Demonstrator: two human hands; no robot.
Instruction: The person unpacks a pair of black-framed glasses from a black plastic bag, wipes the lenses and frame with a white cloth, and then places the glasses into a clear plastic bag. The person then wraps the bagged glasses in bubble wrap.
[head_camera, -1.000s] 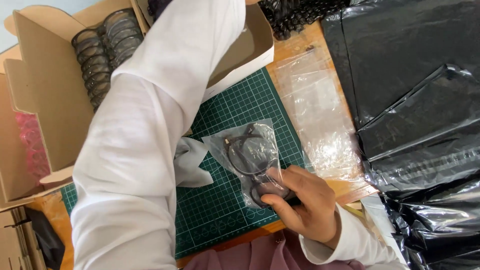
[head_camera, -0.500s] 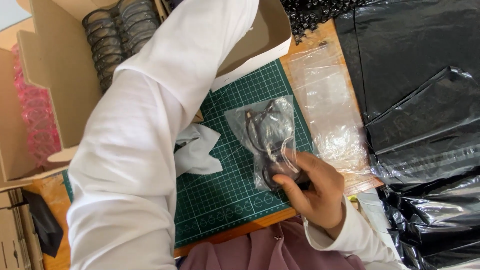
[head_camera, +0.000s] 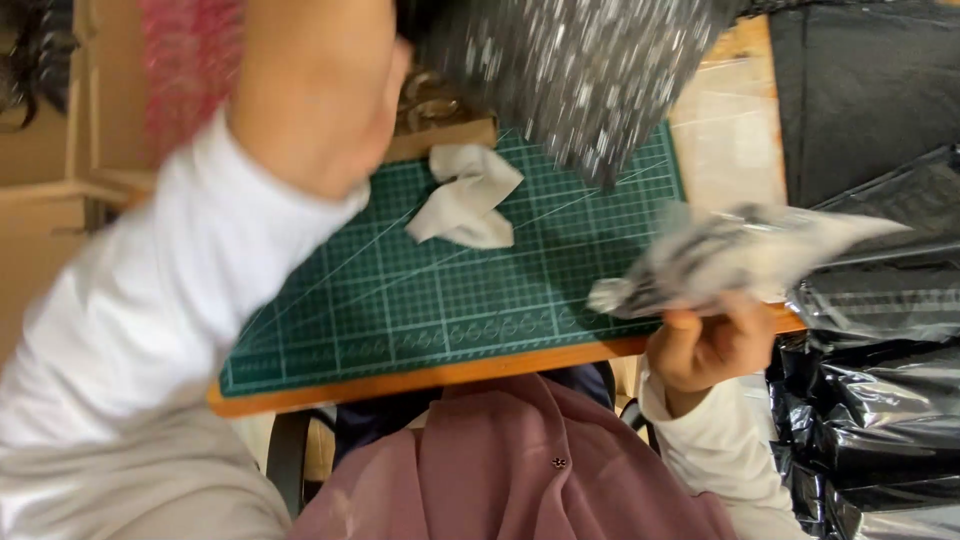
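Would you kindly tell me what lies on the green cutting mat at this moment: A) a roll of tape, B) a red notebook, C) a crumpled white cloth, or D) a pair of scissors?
C: a crumpled white cloth lies on the green cutting mat, apart from the right hand, which holds a clear plastic bag at the mat's right edge.

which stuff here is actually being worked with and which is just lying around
In hand:
- right hand grips a clear plastic packet, contents blurred
- left hand raised beside a dark speckled item, grip unclear

Lying about:
- white cloth
- green cutting mat
- black plastic bags
- cardboard box
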